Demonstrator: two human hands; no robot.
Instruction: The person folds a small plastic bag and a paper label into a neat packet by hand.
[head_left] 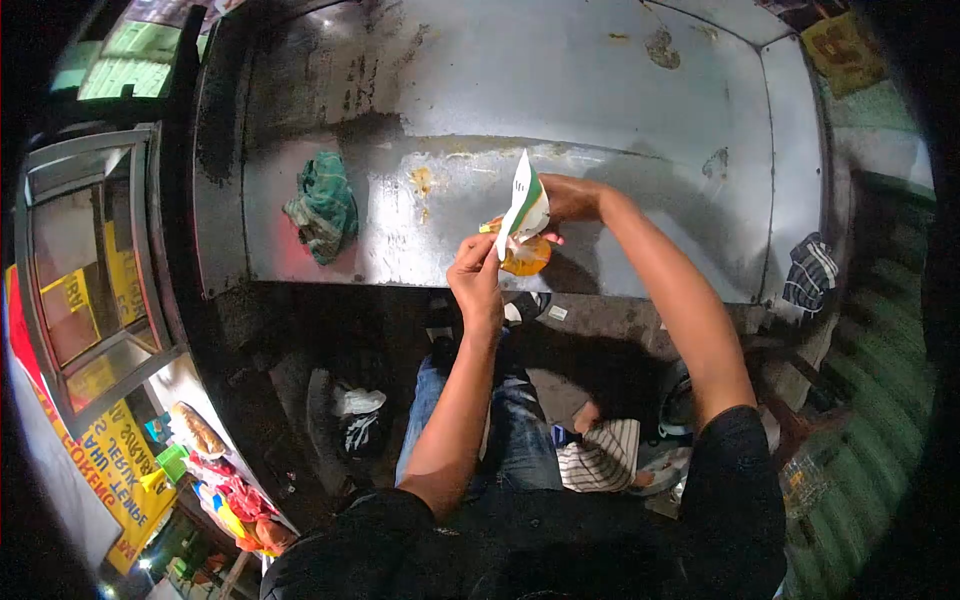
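Over the front edge of the metal counter, both my hands hold a white and green packet (528, 210). My left hand (476, 278) is closed, thumb and fingers pinching the packet's lower left edge. From the other side, my right hand (574, 200) curls around behind it, with most of its fingers hidden and a fingertip showing near the bottom. A shiny orange, see-through part (527, 258) bulges out just below the white portion; I cannot tell whether it belongs to the packet.
A crumpled green cloth (324, 208) lies on the stained metal counter (560, 90), left of my hands. A dark striped cloth (810, 272) hangs at the right corner. At left stand a framed glass case (95, 270) and colourful packages (225, 480). Striped fabric (605, 455) is below, beside my legs.
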